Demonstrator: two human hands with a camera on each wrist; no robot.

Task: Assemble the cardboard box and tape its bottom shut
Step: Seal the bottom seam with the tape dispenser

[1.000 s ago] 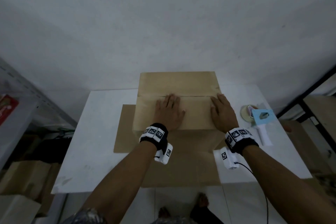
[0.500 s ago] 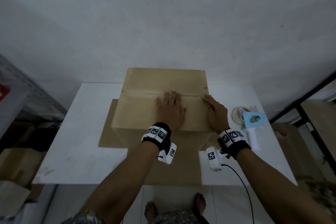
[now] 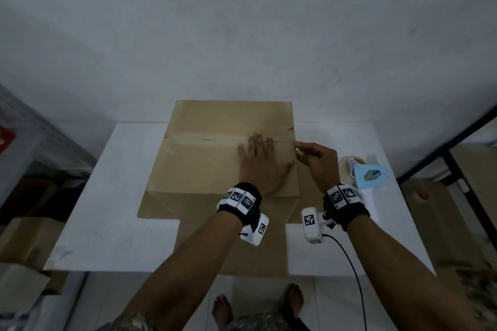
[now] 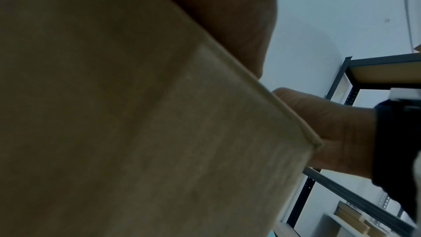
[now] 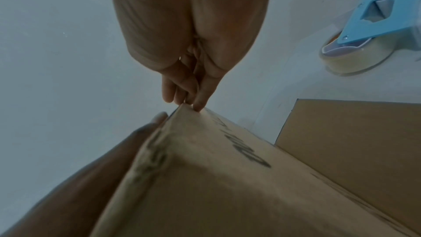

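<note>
Your cardboard box [image 3: 215, 153] stands on the white table [image 3: 107, 209], its closed flaps facing up. Your left hand [image 3: 258, 166] lies flat on the near flap, fingers straight and reaching the seam. Just to its right, your right hand [image 3: 320, 162] is at the box's right edge where the seam ends; its fingertips [image 5: 200, 104] seem to pinch the cardboard there, though blur makes this uncertain. Further right, the tape dispenser [image 3: 368, 177] rests on the table.

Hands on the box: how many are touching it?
2. The left hand lies flat on top of the box. The right hand touches its right edge at the seam with its fingers.
</note>
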